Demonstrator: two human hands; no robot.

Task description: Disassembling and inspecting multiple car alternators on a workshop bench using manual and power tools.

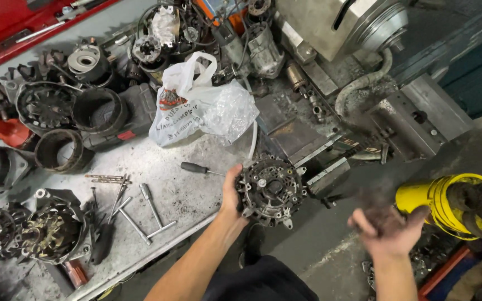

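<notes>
My left hand (231, 192) grips a round grey alternator (270, 190) by its left rim, holding it just off the near edge of the workbench (185, 192). The alternator's finned end faces up at me. My right hand (389, 226) is out to the right over the floor, blurred, dirty, fingers spread and holding nothing. A black-handled screwdriver (199, 168) lies on the bench just left of the alternator.
A white plastic bag (199, 106) sits mid-bench. Alternator parts and housings (51, 228) crowd the left side, with drill bits (107, 179) and a T-handle wrench (150, 214) between. A grey machine (341, 22) stands behind; a yellow container (447, 198) sits at right.
</notes>
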